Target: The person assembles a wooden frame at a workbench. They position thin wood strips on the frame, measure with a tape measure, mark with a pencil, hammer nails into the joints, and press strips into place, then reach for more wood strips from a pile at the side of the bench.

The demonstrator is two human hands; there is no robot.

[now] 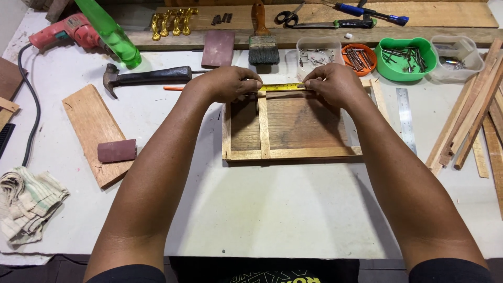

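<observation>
On the far left of the white bench (272,220) lies a striped rag (26,202), with a black cord (29,112) running up to a red drill (65,29). Beside them a board (94,131) carries a maroon sanding block (116,151). Above it lie a hammer (144,77) and a green bottle (112,31), tilted. An orange pencil (174,88) lies just left of the left hand.

The left hand (225,83) is curled, fingers pressed together, pinching one end of a yellow tape (283,87). The right hand (332,83) pinches the other end, fingertips closed on it. The tape is stretched flat between them along the far edge of the wooden frame (293,126).

The frame lies flat at the bench's middle, just past the forearms. It is a dark brown panel edged with paler strips, with one pale strip standing upright across it left of centre. Its far corners are hidden under the hands.

Behind it sit a second sanding block (218,48), a paintbrush (262,44), scissors (288,17), and tubs of nails: clear (314,56), orange (359,58), green (406,58), clear again (456,57). A steel ruler (406,118) lies just right of the frame, and loose wooden strips (471,120) are heaped at the far right.
</observation>
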